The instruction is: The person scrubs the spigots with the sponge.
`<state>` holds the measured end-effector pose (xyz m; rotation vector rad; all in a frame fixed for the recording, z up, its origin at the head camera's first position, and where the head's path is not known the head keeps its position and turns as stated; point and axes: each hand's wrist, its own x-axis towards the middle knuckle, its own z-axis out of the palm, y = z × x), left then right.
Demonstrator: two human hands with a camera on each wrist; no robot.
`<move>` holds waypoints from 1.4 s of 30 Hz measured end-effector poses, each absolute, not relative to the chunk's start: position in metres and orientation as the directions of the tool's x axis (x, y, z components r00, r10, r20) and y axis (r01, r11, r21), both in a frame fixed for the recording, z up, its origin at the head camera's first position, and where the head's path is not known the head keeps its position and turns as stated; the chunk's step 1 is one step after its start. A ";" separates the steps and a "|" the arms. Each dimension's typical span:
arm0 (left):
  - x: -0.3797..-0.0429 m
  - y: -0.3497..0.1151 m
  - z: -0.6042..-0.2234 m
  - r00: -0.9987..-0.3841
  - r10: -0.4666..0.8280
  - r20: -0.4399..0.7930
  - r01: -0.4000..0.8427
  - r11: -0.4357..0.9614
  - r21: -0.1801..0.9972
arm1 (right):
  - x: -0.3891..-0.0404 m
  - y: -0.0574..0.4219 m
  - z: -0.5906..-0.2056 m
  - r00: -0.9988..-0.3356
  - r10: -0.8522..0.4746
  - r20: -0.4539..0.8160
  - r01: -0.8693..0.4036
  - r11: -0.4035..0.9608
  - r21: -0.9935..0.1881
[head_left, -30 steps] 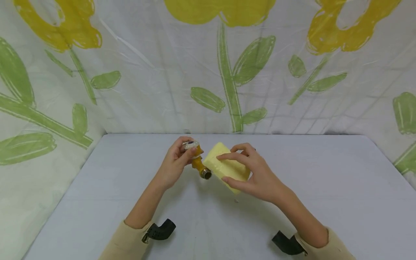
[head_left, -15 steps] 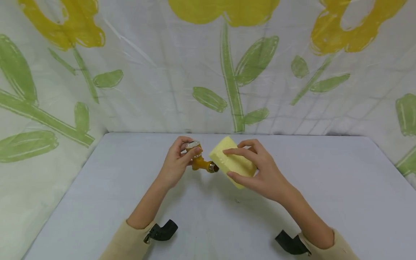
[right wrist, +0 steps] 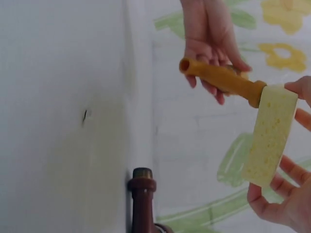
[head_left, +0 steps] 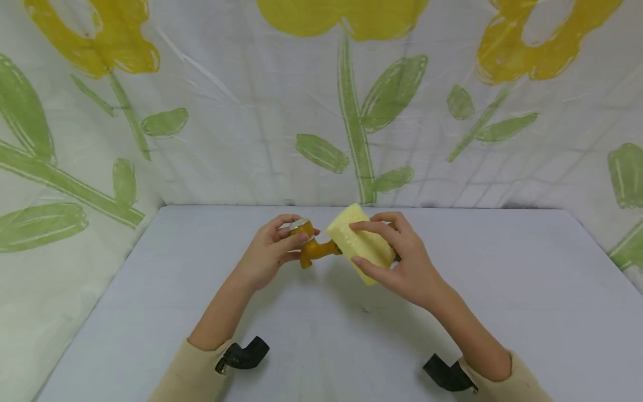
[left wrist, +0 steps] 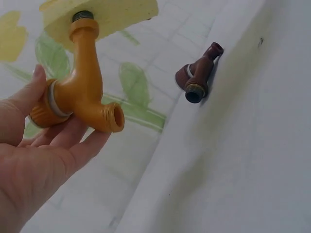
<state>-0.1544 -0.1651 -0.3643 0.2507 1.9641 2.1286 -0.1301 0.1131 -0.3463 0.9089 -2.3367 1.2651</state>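
Orange tap (left wrist: pixel 87 77), pale yellow sponge (head_left: pixel 364 245), brown tap (left wrist: pixel 202 70), white backdrop (head_left: pixel 226 145) with yellow flowers (head_left: pixel 311 17) and green leaves (head_left: pixel 396 89)

The left hand (head_left: pixel 266 251) holds an orange tap (head_left: pixel 321 251) against the yellow sponge (head_left: pixel 363 244) in the right hand (head_left: pixel 409 259).

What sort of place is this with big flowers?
Maybe an indoor filming booth: flower-patterned sheeting lines three sides of a pale table, and a black gadget sits at a beige sleeve.
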 end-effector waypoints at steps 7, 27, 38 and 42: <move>-0.156 -0.172 -0.365 -0.939 0.344 0.003 -0.046 -0.134 0.990 | -0.136 0.119 -0.345 -0.805 -0.341 0.485 -0.591 0.392 -0.705; -0.152 -0.163 -0.365 -0.941 0.337 0.017 -0.032 -0.139 0.990 | -0.137 0.117 -0.348 -0.871 -0.328 0.366 -0.468 0.330 -0.819; -0.152 -0.162 -0.366 -0.940 0.340 0.032 -0.034 -0.186 0.982 | -0.135 0.119 -0.346 -0.882 -0.324 0.341 -0.437 0.296 -0.849; -0.151 -0.162 -0.363 -0.941 0.336 0.039 -0.026 -0.188 0.982 | -0.137 0.120 -0.347 -0.888 -0.302 0.346 -0.436 0.317 -0.842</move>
